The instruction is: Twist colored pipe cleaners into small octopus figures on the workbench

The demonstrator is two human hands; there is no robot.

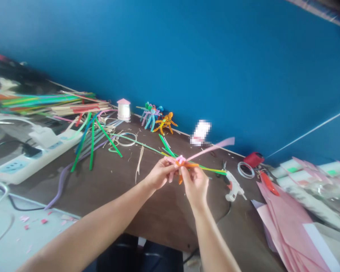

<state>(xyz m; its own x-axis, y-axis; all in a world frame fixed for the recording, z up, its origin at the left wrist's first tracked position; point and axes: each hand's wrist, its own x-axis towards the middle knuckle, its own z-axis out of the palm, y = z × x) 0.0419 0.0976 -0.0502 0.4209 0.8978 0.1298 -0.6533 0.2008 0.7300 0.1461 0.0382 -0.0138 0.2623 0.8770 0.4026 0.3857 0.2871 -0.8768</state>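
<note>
Over the middle of the brown table, my left hand (159, 174) pinches one side of a small pink and orange pipe-cleaner piece (181, 161). From the other side my right hand (197, 184) grips the same piece between thumb and fingers. Orange ends stick out to the right and downward. A long flat pink strip (212, 148) reaches up and right from behind it; whether it is joined on I cannot tell. Green pipe cleaners (166, 145) lie on the table just beyond my hands. My fingers hide part of the piece.
A white glue gun (235, 187) lies right of my hands, near pink sheets (286, 223). Finished pipe-cleaner figures (166, 122) and a small white pink-roofed house (124, 110) stand by the blue wall. At left are a power strip (35, 155) and bundled pipe cleaners (48, 102).
</note>
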